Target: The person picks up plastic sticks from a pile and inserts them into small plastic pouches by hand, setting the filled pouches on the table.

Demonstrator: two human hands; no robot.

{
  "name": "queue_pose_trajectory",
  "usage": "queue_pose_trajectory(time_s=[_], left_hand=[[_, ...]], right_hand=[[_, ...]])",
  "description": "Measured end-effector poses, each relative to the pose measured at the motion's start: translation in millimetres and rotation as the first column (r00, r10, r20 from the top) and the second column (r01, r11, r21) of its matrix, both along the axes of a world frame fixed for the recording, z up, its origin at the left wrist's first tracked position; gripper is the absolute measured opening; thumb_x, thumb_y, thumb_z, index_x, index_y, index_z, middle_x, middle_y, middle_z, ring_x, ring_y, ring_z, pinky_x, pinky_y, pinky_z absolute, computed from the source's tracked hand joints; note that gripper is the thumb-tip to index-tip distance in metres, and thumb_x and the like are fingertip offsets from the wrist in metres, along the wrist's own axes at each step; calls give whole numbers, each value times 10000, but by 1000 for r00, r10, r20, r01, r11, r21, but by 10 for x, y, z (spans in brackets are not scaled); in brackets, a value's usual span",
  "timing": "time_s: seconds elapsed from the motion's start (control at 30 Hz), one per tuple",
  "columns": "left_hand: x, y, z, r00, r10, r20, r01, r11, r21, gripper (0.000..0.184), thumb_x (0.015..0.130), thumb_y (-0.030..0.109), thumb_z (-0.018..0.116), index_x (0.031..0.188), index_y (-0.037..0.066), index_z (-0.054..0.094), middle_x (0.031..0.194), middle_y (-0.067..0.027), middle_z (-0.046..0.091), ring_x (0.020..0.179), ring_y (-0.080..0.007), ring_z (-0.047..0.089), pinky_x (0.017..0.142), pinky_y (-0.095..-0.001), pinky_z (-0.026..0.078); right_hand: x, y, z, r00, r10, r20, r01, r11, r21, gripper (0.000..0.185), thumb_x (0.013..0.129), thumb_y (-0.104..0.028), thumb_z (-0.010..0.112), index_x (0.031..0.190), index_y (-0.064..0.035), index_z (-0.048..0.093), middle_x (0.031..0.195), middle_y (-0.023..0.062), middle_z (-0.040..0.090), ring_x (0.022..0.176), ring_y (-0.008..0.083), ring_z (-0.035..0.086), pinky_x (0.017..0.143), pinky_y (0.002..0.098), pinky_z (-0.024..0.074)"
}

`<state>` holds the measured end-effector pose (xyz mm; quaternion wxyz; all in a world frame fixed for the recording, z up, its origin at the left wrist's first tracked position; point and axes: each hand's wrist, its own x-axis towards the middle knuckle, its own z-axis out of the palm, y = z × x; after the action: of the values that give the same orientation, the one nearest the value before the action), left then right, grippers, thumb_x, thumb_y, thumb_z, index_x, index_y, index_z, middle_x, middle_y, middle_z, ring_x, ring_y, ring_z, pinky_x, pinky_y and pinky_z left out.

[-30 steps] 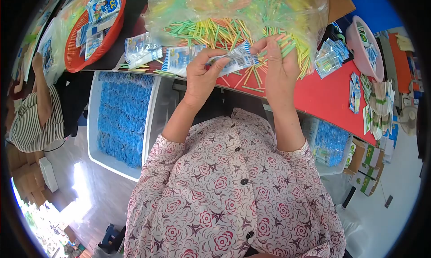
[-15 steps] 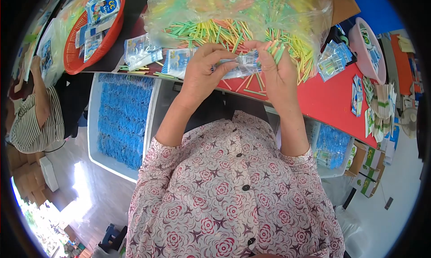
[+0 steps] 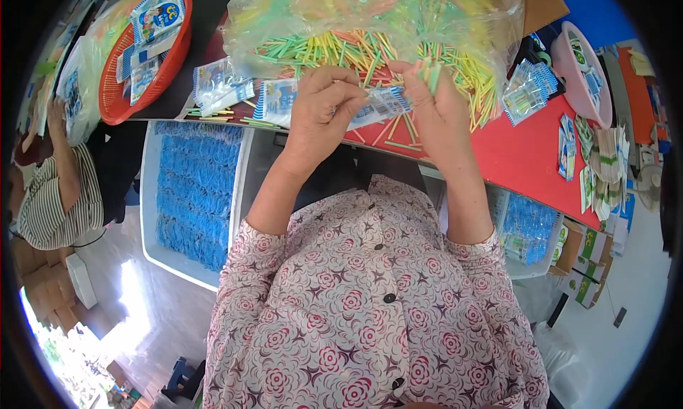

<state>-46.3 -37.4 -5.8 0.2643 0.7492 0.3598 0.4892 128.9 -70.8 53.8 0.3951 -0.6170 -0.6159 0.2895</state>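
A blue and clear plastic packet (image 3: pixel 384 103) is stretched between my hands above the table's front edge. My left hand (image 3: pixel 324 117) pinches its left end with thumb and fingers. In my right hand (image 3: pixel 441 110) are several short green and orange sticks (image 3: pixel 429 75), held upright, and its fingertips touch the packet's right end. Behind both hands lies a heap of yellow, green and orange sticks (image 3: pixel 341 50), spilling from a large clear bag (image 3: pixel 306 14). Flat packets (image 3: pixel 277 99) lie just left of my left hand.
A red basket (image 3: pixel 146 82) of packets stands at the left, a pink basket (image 3: pixel 597 89) at the right. Filled packets (image 3: pixel 528 92) lie on the red table (image 3: pixel 512 149). Below is a white bin (image 3: pixel 196 195) of blue packets. Another person's striped sleeve (image 3: pixel 60 195) shows at far left.
My left hand has moved slightly up and turned over the packet's left end. My right hand has shifted slightly down, still with the sticks. The view has moved a little.
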Motion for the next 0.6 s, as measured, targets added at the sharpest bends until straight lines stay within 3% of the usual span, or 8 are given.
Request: queue_pose_trajectory(time_s=[0.03, 0.07, 0.13, 0.17, 0.27, 0.43, 0.53, 0.6], left_hand=[[-1, -7, -19, 1000, 11, 21, -10, 1000, -20, 105, 739, 38, 692, 837, 53, 657, 903, -55, 587, 884, -215, 546, 772, -313, 431], [-1, -18, -28, 1000, 10, 18, -9, 1000, -19, 105, 739, 38, 692, 837, 53, 657, 903, -55, 587, 884, -215, 546, 772, -313, 431], [11, -45, -36, 975, 1, 223, 41, 982, -185, 95, 762, 38, 686, 852, 48, 656, 927, -51, 580, 906, -179, 541, 789, -290, 432], [22, -57, -43, 946, 10, 323, 79, 962, -261, 90, 774, 38, 683, 860, 46, 656, 940, -49, 577, 917, -161, 539, 798, -278, 433], [80, -95, -120, 903, -11, 429, 161, 936, -314, 77, 794, 47, 677, 868, 45, 659, 985, -46, 566, 940, -138, 531, 821, -265, 430], [168, -137, -173, 838, 15, 545, 246, 882, -402, 83, 804, 54, 676, 887, 47, 668, 1073, -54, 545, 979, -135, 522, 847, -264, 433], [200, -142, -179, 828, 10, 560, 265, 874, -407, 92, 810, 57, 671, 901, 45, 672, 1113, -62, 536, 997, -139, 517, 869, -274, 431], [215, -146, -184, 822, 9, 570, 274, 870, -409, 96, 813, 59, 668, 908, 44, 673, 1132, -66, 532, 1005, -141, 514, 881, -279, 430]], right_hand=[[4, 5, 17, 1000, 0, -2, 0, 1000, 2, 208, 966, -209, 459, 994, -14, 529, 907, 86, 646, 643, 146, 568, 710, 261, 465], [12, 8, 50, 965, -1, -262, 9, 999, 31, 206, 966, -214, 460, 998, -21, 523, 904, 87, 639, 682, 165, 588, 717, 276, 473], [40, 11, 112, 705, 21, -709, 48, 996, 78, 201, 966, -225, 463, 1008, -35, 513, 899, 90, 625, 759, 204, 627, 732, 307, 489], [66, 12, 127, 704, 22, -710, 49, 996, 79, 201, 966, -225, 463, 1008, -35, 513, 899, 90, 625, 759, 204, 627, 732, 307, 489], [124, 16, 201, 364, 191, -912, 11, 978, 210, 198, 967, -229, 457, 1011, -40, 495, 899, 94, 595, 879, 267, 635, 803, 369, 490], [-163, -5, 218, 416, 194, -889, 123, 956, 266, 208, 991, -228, 396, 986, -33, 467, 877, 86, 583, 847, 224, 637, 767, 325, 509], [-224, -1, 106, 473, 263, -841, 118, 927, 356, 186, 970, -223, 446, 983, -40, 470, 868, 78, 564, 883, 267, 621, 916, 427, 428], [-234, -8, 80, 507, 248, -825, 122, 927, 353, 189, 971, -227, 444, 978, -39, 468, 868, 77, 564, 875, 264, 621, 916, 428, 428]])
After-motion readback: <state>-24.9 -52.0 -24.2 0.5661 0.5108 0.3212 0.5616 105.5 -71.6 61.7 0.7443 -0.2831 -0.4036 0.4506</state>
